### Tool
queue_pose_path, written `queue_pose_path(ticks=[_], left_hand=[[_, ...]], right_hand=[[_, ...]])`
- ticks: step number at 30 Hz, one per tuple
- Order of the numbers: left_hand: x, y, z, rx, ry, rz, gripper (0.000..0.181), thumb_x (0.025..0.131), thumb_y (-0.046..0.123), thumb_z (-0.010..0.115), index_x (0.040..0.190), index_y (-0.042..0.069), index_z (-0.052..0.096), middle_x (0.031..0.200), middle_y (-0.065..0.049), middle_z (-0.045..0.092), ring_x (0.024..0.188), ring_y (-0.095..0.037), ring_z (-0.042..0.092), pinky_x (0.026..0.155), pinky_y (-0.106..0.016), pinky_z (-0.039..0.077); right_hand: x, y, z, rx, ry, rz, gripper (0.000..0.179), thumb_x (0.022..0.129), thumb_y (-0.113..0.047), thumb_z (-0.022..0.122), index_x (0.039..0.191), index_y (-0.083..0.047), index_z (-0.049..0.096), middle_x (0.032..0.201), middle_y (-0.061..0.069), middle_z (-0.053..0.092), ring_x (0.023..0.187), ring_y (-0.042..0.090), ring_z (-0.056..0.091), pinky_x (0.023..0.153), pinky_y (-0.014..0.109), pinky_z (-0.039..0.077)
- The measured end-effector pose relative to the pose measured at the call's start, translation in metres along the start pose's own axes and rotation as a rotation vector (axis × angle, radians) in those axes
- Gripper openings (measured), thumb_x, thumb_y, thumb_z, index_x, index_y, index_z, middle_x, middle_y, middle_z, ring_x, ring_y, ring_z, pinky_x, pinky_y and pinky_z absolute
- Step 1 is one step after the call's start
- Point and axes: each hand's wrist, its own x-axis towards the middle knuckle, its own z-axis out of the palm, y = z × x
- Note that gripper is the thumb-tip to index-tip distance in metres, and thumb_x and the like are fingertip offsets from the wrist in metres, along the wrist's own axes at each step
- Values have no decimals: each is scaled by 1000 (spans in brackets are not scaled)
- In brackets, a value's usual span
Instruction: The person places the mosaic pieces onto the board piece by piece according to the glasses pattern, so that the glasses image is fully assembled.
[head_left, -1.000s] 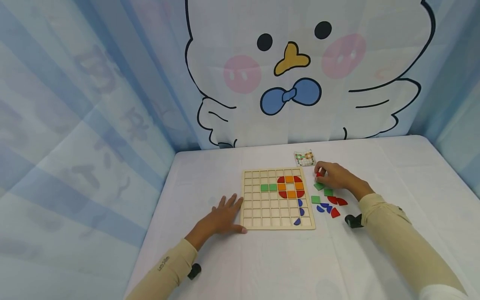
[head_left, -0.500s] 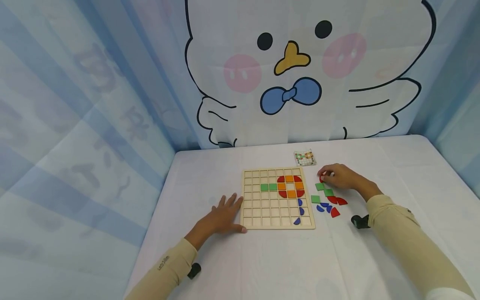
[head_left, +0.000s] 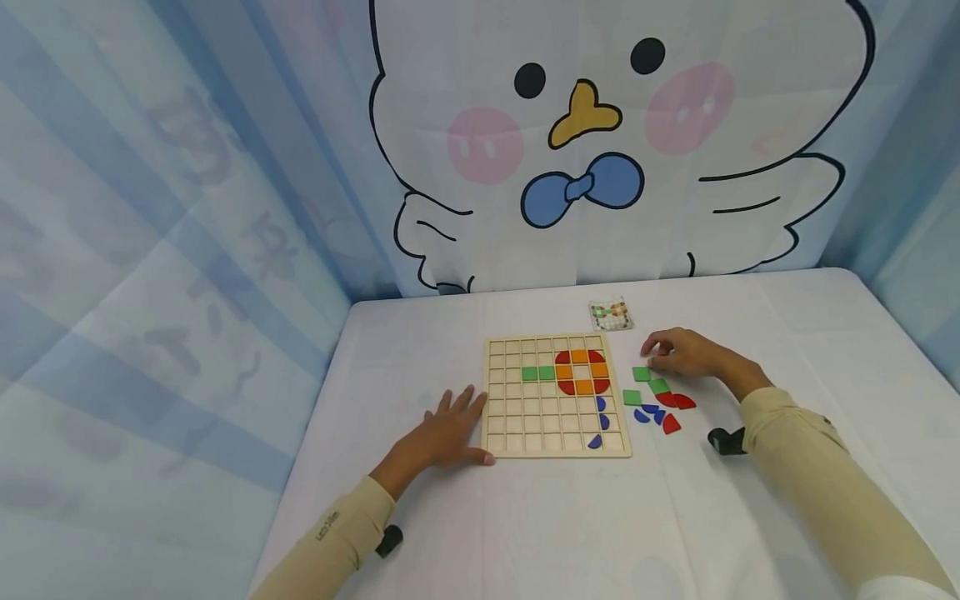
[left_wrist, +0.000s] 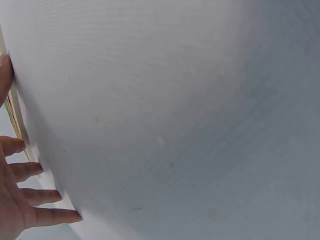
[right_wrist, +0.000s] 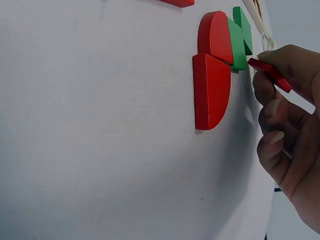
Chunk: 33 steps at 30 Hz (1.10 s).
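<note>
Beyond the loose pieces, my right hand [head_left: 684,352] pinches a red wooden piece [right_wrist: 272,75] between thumb and finger, best seen in the right wrist view. Just below that hand lie a green square [head_left: 641,374] and a second green square touching two red quarter-rounds [head_left: 683,401]. My left hand [head_left: 448,432] is spread on the cloth, its fingertips and thumb at the left edge of the wooden grid board [head_left: 517,418]. A ring of red and orange pieces fills the board's upper right, with two green squares [head_left: 537,373] joined on its left. Several blue half-rounds [head_left: 603,422] sit below the ring.
A small picture card [head_left: 611,315] lies behind the board's far right corner. Loose blue pieces [head_left: 649,410], a third green square [head_left: 632,397] and another red quarter-round [head_left: 671,424] lie right of the board. A printed curtain [head_left: 573,242] hangs behind the white table.
My right hand has drawn slightly right, away from the board, with the red piece between its fingers, uncovering the green square. The left hand stays at the board's edge.
</note>
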Motion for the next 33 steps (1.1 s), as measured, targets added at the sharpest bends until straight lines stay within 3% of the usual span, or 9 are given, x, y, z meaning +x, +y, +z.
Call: queue_pose_path(ticks=[7, 13, 19, 27, 33], left_hand=[[1, 0, 1, 4, 3, -2, 109, 78, 65, 75, 162, 20, 21, 169, -12, 16, 151, -51, 15, 108, -73, 31], [0, 1, 0, 1, 4, -4, 109, 78, 64, 75, 162, 20, 21, 169, -12, 16, 151, -51, 15, 108, -73, 31], [0, 1, 0, -1, 2, -9, 109, 78, 63, 76, 162, 20, 21, 169, -12, 15, 152, -50, 14, 109, -73, 30], [1, 0, 0, -7, 0, -7, 109, 78, 63, 75, 162, 20, 21, 169, -12, 15, 152, -50, 13, 110, -73, 29], [0, 0, 0, -11, -5, -7, 109, 78, 63, 75, 162, 20, 21, 169, -12, 14, 152, -49, 13, 110, -72, 29]], right_hand=[[-7, 4, 0, 41, -12, -6, 22, 97, -22, 66, 110, -7, 74, 101, 8, 68, 90, 22, 55, 73, 30, 49], [-9, 10, -1, 86, -50, 13, 33, 94, -26, 70, 120, -6, 72, 109, 11, 68, 85, 20, 57, 71, 31, 51], [-11, 11, -3, 117, -91, 1, 31, 93, -19, 69, 121, -6, 71, 98, 7, 63, 78, 20, 56, 67, 30, 51], [-9, -3, -2, 153, -65, -51, 30, 95, -19, 67, 122, -5, 69, 88, 7, 59, 69, 20, 55, 62, 28, 50], [4, -27, 7, 174, -44, -108, 28, 96, -17, 65, 121, -5, 68, 88, 10, 60, 69, 20, 55, 64, 28, 51]])
